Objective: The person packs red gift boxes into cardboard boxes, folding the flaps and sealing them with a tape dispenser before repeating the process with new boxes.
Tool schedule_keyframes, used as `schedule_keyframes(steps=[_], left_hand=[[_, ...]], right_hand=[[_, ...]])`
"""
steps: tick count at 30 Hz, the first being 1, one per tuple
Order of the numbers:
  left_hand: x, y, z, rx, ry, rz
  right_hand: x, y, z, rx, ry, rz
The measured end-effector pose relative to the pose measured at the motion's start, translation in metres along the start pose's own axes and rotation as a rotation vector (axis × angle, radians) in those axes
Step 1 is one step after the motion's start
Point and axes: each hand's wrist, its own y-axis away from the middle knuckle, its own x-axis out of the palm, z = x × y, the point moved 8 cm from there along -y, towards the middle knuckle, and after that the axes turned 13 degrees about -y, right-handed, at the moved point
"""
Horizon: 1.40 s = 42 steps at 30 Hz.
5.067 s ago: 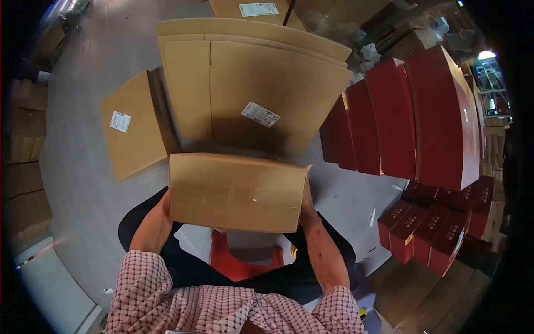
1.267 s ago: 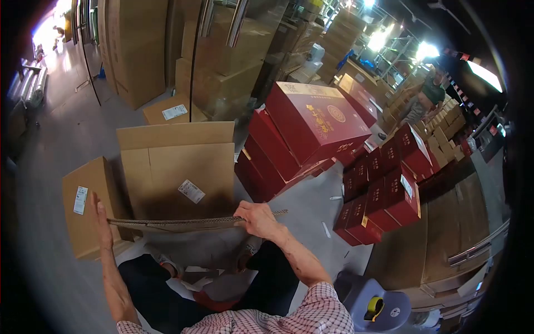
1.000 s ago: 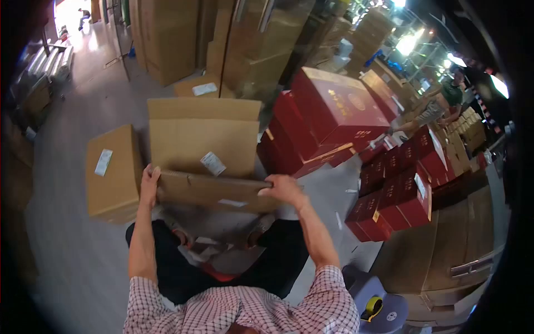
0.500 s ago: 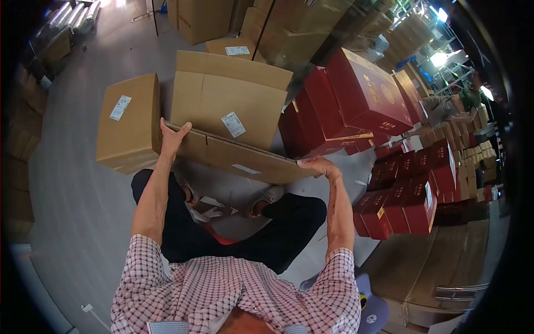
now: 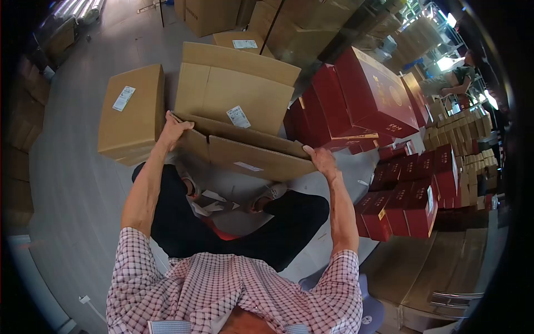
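Observation:
A folded cardboard carton (image 5: 261, 161) with a white label on its near side is held across the front of me, above my knees. My left hand (image 5: 177, 130) grips its left end, thumb over the top edge. At the right end, my right hand (image 5: 324, 161) holds the edge with its thumb on top. A narrow gap shows between the carton's two long walls. Just behind it stands another brown carton panel (image 5: 214, 94) with a label and a raised flap. To the left of my left hand is a closed brown carton (image 5: 132, 125), also labelled.
Dark red boxes (image 5: 375, 100) with gold print are stacked to the right, and more red boxes (image 5: 397, 209) sit nearer me. Large brown cartons (image 5: 214, 16) stand at the back. White scraps (image 5: 212, 201) lie on the floor between my feet. A person (image 5: 459, 83) is at the far right.
The walls of the carton in my hands have parted slightly along the top, where they were pressed together. My view has shifted a little.

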Motion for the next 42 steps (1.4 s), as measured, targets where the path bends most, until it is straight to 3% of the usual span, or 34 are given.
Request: schedule_keyframes(steps=[3, 6, 11, 14, 20, 23, 26, 29, 35, 37, 38, 41, 42], left_hand=[[-0.002, 0.008, 0.003, -0.073, -0.099, 0.160], [0.004, 0.029, -0.016, -0.009, -0.257, 0.269], [0.000, -0.001, 0.010, 0.192, -0.105, 0.034], [-0.014, -0.026, 0.034, 0.277, -0.523, -0.089], [0.009, -0.016, 0.027, 0.388, -0.834, -0.246], [0.023, 0.015, 0.010, 0.356, -0.915, -0.309], [0.033, 0.011, 0.011, 0.286, -0.998, -0.205], [0.055, 0.022, 0.017, 0.410, -1.204, -0.250], [0.082, 0.039, 0.009, 0.273, -1.568, -0.410], [0.083, 0.035, 0.011, 0.309, -1.615, -0.481], [0.082, 0.032, 0.013, 0.307, -1.616, -0.482], [0.081, 0.030, 0.017, 0.323, -1.609, -0.426], [0.081, 0.030, 0.019, 0.336, -1.616, -0.424]], right_hand=[[0.019, -0.024, -0.028, 0.171, -0.033, -0.092], [0.028, -0.032, -0.022, 0.145, -0.064, -0.184], [0.045, -0.026, 0.005, 0.111, -0.100, -0.156], [0.051, -0.020, 0.008, 0.220, -0.127, -0.171], [0.053, 0.002, 0.033, 0.357, -0.098, -0.137], [0.066, 0.002, 0.045, 0.343, -0.026, -0.147], [0.083, 0.006, 0.078, 0.258, 0.078, -0.136], [0.103, 0.002, 0.093, 0.120, 0.224, -0.023], [0.127, -0.005, 0.104, 0.059, 0.474, 0.089], [0.131, -0.014, 0.099, 0.202, 0.455, 0.107], [0.129, -0.010, 0.103, 0.153, 0.440, 0.048], [0.130, -0.012, 0.092, 0.188, 0.415, 0.213], [0.123, -0.007, 0.091, 0.211, 0.356, 0.179]])
